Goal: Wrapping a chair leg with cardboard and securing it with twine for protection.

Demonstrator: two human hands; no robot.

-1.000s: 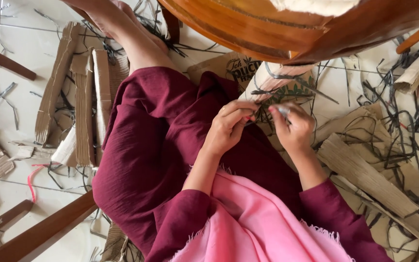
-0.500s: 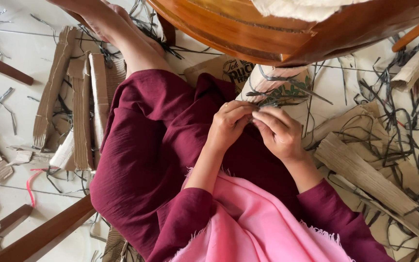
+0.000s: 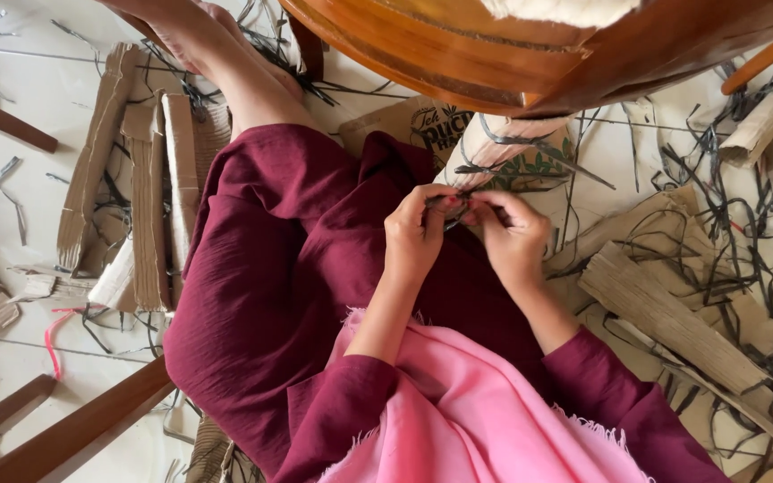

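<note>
At the bottom of the frame our pink fringed cloth drapes over the maroon skirt across our lap. Just above it, at centre, our left hand and right hand meet fingertip to fingertip, both pinched shut on a thin dark strip stretched between them. A second ago the right hand stood apart, holding something pale; half a second ago it covered the left; now the two have drawn slightly apart with the strip taut, so the working of it appears to be under way. Beyond the hands lies a printed brown cardboard roll, with flattened corrugated cardboard pieces at upper left, and an orange wooden chair along the top edge.
</note>
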